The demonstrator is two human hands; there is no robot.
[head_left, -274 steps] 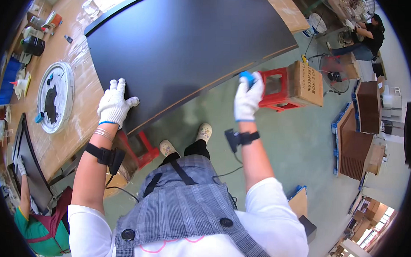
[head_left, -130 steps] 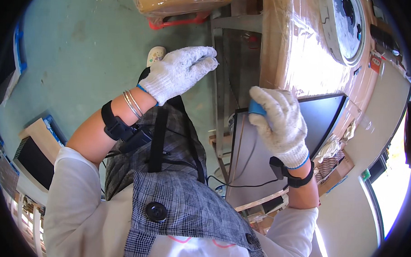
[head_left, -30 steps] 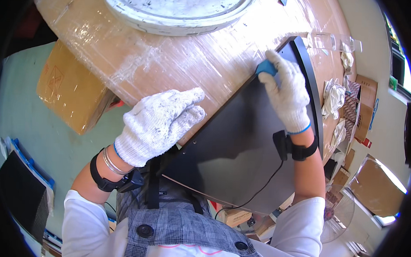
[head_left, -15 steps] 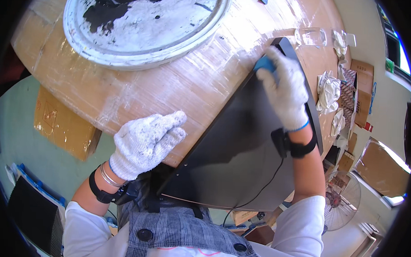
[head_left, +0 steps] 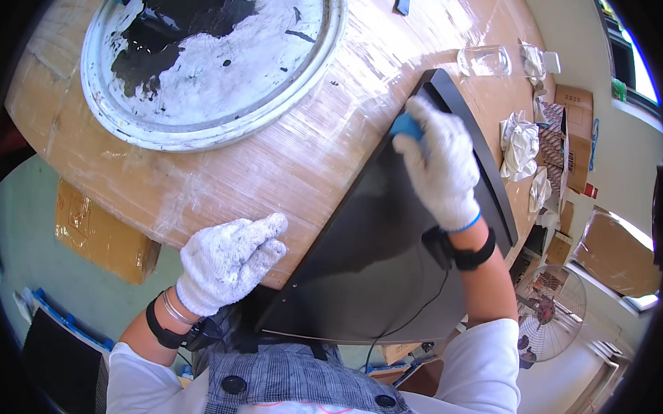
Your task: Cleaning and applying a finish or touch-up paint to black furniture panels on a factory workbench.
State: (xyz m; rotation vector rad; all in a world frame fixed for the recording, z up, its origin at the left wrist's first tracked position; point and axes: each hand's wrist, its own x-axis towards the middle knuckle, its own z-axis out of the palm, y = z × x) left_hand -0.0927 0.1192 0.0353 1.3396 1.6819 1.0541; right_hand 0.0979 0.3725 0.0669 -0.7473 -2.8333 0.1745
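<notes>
Right hand [head_left: 441,167], in a white knit glove, closed around a small blue sponge [head_left: 405,125] and pressing it against the black panel [head_left: 374,245] near the panel's far corner. The panel lies flat under this hand, partly on the tabletop [head_left: 290,147] and partly jutting past its edge toward the person. Left hand [head_left: 227,260], also gloved, fingers loosely together and holding nothing, resting on the plastic-wrapped tabletop edge just beside the panel's left side. Beyond the left hand, a round white tray [head_left: 205,56] smeared with black paint. Beyond the right hand, a clear glass [head_left: 484,61] and crumpled white rags [head_left: 520,144].
</notes>
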